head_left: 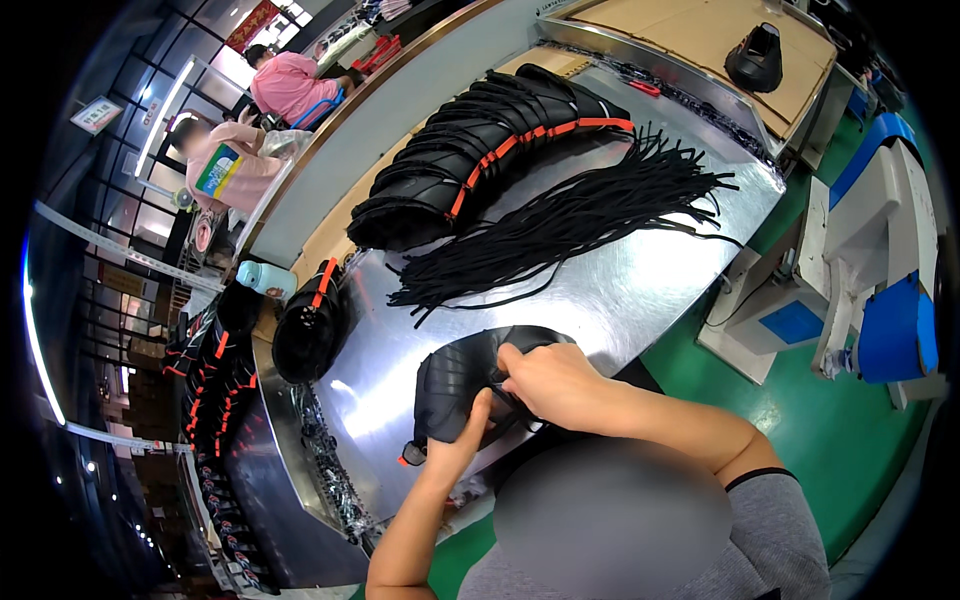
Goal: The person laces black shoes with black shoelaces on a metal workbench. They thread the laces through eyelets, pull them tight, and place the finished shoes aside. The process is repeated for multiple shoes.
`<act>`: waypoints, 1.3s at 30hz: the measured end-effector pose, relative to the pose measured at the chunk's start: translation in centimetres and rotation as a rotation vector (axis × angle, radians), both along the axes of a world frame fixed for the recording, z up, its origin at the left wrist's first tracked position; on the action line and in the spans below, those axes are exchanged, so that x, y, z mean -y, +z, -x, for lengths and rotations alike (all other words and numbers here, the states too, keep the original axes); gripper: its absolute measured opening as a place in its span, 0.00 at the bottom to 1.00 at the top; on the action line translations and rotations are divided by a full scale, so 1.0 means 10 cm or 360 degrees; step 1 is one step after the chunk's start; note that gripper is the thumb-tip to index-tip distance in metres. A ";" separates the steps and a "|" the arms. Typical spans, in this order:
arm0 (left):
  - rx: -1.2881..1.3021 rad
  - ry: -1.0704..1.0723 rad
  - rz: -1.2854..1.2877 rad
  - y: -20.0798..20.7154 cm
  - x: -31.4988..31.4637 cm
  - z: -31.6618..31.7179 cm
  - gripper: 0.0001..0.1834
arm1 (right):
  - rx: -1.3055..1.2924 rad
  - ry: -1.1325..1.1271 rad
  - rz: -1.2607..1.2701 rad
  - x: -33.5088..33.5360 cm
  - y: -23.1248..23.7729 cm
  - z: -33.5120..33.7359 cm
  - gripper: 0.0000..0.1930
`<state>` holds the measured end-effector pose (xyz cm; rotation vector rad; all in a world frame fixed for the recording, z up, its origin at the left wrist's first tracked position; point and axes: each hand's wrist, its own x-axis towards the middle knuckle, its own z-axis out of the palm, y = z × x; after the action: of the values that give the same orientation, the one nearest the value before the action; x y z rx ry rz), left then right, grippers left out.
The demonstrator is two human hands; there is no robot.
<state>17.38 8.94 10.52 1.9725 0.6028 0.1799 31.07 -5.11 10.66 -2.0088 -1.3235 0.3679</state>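
A black shoe upper (450, 375) lies on the near edge of the shiny metal table (375, 410). My left hand (465, 432) grips its near side, with the fingers partly hidden behind the upper. Over the shoe's opening my right hand (550, 378) is closed in a pinch; whatever its fingertips hold is too small and dark to make out. Beyond my hands, a loose heap of black shoelaces (570, 225) stretches across the table. Behind the laces stands a long row of nested black uppers (480, 140) with orange strips along one side.
More black uppers (305, 335) stand at the table's left, near a light blue cup (265, 278). A red-handled tool (645, 88) lies at the far edge. One black shoe (755, 60) rests on cardboard at the far right. A white-and-blue machine (860, 260) stands right. Two people sit beyond the partition.
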 end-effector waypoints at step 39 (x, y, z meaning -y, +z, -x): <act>0.0921 0.0071 0.1315 0.97 -0.49 0.42 0.17 | -0.0030 -0.0496 -0.0534 -0.50 -0.84 -0.12 0.07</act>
<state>13.19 13.87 20.17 1.0343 0.2638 0.4321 32.23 -0.16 2.23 -1.8772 -0.9645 0.0172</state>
